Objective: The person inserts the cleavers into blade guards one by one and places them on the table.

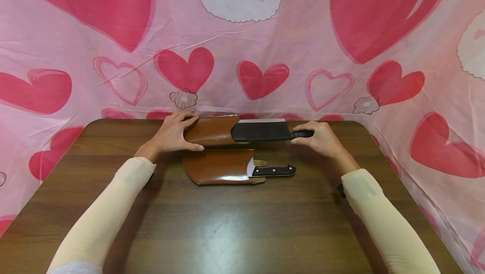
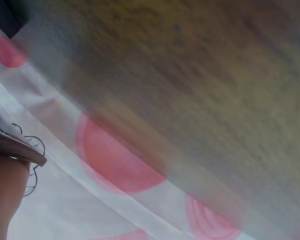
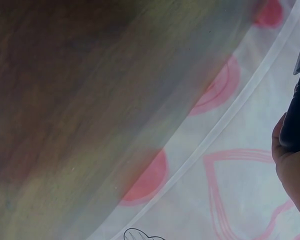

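Note:
Near the back of the table, my left hand grips the closed end of a brown leather sheath, thumb along its near side. A cleaver with a dark blade and a pale edge along the top sticks out of that sheath's right end; the rest of its blade is hidden inside. My right hand pinches the cleaver's black handle. The left wrist view catches only the sheath's edge and a finger. In the right wrist view the dark handle shows at the right border.
Just in front lies a second brown leather sheath, holding a knife whose black riveted handle points right. Its strap with a snap lies loose. A pink heart-patterned cloth hangs behind the wooden table.

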Action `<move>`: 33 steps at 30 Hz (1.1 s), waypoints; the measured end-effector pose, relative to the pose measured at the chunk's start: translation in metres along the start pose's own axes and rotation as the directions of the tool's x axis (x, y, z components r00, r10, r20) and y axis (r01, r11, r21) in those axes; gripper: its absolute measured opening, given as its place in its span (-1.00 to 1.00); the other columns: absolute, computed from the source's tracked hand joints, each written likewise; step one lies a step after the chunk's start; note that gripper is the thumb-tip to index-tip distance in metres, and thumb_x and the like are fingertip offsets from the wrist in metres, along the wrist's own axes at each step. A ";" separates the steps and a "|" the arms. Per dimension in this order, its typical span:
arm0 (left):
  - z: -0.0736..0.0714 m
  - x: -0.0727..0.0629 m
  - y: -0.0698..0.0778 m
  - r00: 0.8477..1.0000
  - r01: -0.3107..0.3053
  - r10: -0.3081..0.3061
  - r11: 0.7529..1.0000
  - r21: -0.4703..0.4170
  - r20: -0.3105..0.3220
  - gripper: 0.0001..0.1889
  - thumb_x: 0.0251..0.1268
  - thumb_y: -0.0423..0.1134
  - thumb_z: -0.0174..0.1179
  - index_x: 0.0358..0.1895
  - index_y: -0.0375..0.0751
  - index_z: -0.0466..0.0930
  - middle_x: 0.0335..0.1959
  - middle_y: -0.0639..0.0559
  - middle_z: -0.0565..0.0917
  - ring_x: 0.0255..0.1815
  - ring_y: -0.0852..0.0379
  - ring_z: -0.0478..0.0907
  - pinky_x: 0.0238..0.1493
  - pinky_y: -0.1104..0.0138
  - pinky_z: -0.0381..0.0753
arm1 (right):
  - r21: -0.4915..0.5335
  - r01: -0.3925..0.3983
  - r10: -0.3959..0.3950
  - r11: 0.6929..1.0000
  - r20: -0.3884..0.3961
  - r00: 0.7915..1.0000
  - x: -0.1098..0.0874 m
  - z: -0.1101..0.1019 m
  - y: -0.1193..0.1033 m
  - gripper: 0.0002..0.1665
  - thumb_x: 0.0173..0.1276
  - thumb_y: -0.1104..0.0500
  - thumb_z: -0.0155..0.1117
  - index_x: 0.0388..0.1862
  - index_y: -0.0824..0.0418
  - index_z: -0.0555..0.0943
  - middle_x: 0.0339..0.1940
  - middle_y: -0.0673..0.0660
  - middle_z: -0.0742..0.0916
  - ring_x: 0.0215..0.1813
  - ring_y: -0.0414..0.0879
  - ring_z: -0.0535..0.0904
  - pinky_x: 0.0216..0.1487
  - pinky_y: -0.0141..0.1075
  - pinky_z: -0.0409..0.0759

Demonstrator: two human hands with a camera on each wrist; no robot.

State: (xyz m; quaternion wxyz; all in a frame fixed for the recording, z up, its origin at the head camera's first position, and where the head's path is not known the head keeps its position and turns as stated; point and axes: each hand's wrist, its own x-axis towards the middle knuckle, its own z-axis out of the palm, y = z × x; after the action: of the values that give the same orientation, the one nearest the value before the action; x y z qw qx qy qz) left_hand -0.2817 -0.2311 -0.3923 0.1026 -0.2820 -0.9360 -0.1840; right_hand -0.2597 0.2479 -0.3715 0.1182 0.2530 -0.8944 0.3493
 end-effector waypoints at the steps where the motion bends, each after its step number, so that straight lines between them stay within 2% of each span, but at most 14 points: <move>1: 0.000 0.000 0.000 1.000 0.000 0.000 1.000 0.003 -0.001 0.14 -0.23 0.36 0.51 0.41 -0.35 0.45 0.35 -0.25 0.41 0.42 -0.22 0.21 0.35 -0.20 0.09 | 0.001 -0.003 0.003 1.000 0.000 1.000 0.000 0.000 0.000 -0.60 0.04 0.17 0.69 -0.11 0.23 0.81 -0.20 0.14 0.80 -0.22 -0.03 0.61 -0.25 -0.45 0.51; 9: -0.001 0.001 0.003 1.000 0.019 -0.019 1.000 0.007 0.011 0.14 -0.22 0.38 0.51 0.44 -0.31 0.43 0.39 -0.22 0.39 0.46 -0.19 0.16 0.39 -0.16 0.05 | -0.012 0.007 -0.008 1.000 -0.005 1.000 0.003 0.004 -0.003 -0.59 0.03 0.16 0.70 -0.11 0.21 0.82 -0.21 0.13 0.78 -0.22 -0.06 0.60 -0.27 -0.41 0.52; 26: -0.001 0.002 0.008 1.000 0.006 -0.006 1.000 0.006 0.024 0.17 -0.22 0.40 0.49 0.45 -0.32 0.40 0.42 -0.21 0.37 0.50 -0.25 0.12 0.42 -0.18 0.01 | 0.003 0.011 -0.011 1.000 0.011 1.000 0.004 0.010 -0.008 -0.59 0.04 0.16 0.69 -0.09 0.20 0.82 -0.21 0.12 0.77 -0.22 -0.05 0.61 -0.28 -0.40 0.56; 33: 0.004 0.007 0.012 0.998 0.008 -0.008 1.000 0.001 0.065 0.18 -0.19 0.44 0.46 0.48 -0.28 0.38 0.43 -0.19 0.36 0.52 -0.26 0.09 0.45 -0.18 -0.03 | 0.002 0.015 -0.015 1.000 0.017 1.000 0.001 0.014 -0.010 -0.58 0.05 0.13 0.69 -0.08 0.19 0.82 -0.23 0.09 0.77 -0.25 -0.08 0.61 -0.32 -0.38 0.59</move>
State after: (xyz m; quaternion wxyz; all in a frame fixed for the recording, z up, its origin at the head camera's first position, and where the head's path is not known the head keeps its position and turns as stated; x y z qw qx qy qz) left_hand -0.2811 -0.2166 -0.3901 0.0714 -0.2840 -0.9400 -0.1748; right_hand -0.2560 0.2318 -0.3756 0.1130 0.2628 -0.8931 0.3472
